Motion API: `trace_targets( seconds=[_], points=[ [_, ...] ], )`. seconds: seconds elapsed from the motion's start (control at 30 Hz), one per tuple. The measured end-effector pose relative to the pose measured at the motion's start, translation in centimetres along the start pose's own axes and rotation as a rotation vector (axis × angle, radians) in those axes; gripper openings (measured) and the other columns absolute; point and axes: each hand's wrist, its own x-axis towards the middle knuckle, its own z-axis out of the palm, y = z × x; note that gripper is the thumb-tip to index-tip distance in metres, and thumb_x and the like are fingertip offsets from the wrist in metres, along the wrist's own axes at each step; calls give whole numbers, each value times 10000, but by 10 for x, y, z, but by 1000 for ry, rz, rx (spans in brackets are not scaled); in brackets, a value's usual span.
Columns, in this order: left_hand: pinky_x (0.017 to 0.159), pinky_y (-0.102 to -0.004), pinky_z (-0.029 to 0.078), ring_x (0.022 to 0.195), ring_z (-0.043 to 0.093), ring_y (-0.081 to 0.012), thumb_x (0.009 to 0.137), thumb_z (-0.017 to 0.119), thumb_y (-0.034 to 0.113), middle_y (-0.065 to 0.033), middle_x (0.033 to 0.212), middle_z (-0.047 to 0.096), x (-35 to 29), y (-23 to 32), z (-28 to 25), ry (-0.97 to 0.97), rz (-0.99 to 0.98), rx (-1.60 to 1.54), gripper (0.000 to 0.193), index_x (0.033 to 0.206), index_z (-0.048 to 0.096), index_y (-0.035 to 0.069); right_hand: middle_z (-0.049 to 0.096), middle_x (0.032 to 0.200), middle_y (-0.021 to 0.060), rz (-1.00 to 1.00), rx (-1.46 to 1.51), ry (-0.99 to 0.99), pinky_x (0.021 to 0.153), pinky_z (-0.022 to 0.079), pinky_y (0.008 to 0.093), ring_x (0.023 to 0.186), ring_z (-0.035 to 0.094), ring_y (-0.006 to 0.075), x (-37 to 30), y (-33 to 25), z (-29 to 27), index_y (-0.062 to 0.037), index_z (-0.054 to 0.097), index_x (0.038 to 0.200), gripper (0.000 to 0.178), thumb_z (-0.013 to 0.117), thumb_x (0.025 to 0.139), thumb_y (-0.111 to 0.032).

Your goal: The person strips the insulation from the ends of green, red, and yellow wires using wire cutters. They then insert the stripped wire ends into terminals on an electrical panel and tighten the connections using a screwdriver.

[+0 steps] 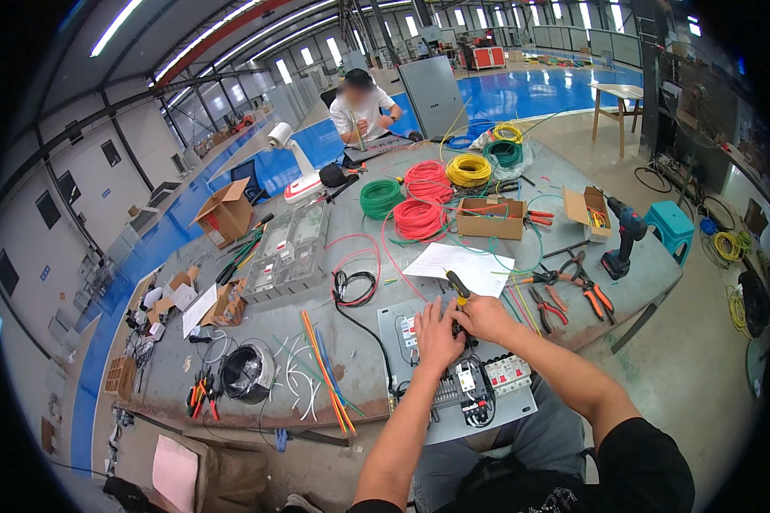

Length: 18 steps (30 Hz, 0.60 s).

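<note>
A grey metal mounting plate with electrical parts rests over the near table edge and my lap. My right hand is closed around a screwdriver with a black and yellow handle, its handle end tilted up and away. Close beside it, my left hand lies over the plate with fingers stretched out, against dark parts mostly hidden between my hands. White breakers with red switches sit at the plate's right. A black-and-white contactor with looped black wires is nearer me. A black cable runs beside the plate.
Beyond the plate lies white paper. Pliers and a cordless drill are at right. Red wire coils, a cardboard box and a clear plastic case stand farther off. Another person sits across the table.
</note>
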Motion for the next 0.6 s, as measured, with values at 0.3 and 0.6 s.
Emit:
trace_targets(
  seconds=[0.3,0.6],
  points=[
    [1245,-582,195,1470,432,-342,882,755,264,-35,1435,640,4,-16,1,35,55,-274,214,1060,794,153,714,835,194,-81,-39,-124,745,570,496,861,702,393,-3,3,-10,-30,763,964,386,628,992,-391],
    [1235,-602,187,1457,442,-343,894,763,317,-49,1384,660,-3,-15,4,102,68,-245,204,1011,807,155,749,858,112,216,505,-218,663,566,341,728,703,173,36,-3,-77,10,674,1317,737,819,852,-545]
  ],
)
